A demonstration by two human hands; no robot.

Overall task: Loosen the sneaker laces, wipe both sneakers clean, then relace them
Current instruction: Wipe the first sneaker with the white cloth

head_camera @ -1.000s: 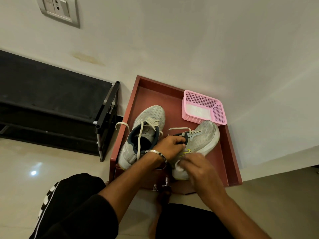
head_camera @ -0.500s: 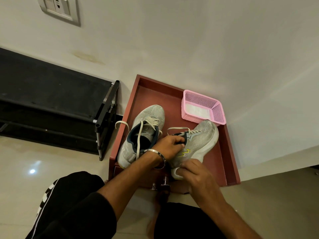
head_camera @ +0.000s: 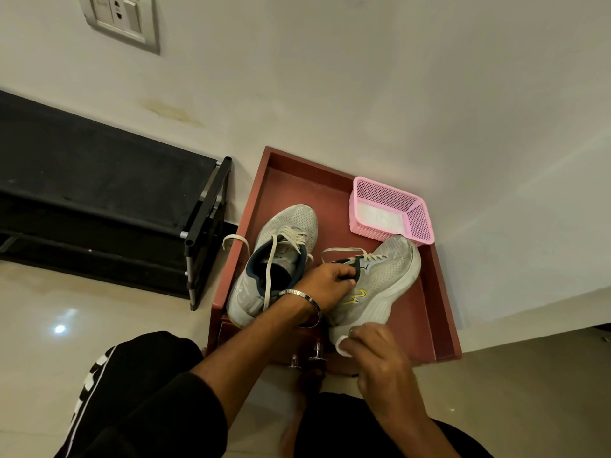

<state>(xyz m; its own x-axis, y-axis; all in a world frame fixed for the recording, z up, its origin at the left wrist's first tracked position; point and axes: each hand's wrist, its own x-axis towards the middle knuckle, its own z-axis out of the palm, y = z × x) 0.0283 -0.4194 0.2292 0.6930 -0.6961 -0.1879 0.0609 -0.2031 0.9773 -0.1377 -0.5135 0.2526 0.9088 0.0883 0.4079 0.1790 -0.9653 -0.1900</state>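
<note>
Right hand (head_camera: 380,353) has slid back to the heel of the grey mesh sneaker (head_camera: 383,279), pinching a white wipe (head_camera: 342,348); left hand (head_camera: 330,280) grips its collar, near the tray (head_camera: 441,312) front edge

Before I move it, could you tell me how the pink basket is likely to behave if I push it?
The pink basket is thin mesh, so it probably weighs little and slides easily across the tray. Its low, wide shape should resist tipping. The white cloth inside would likely ride along.
</note>
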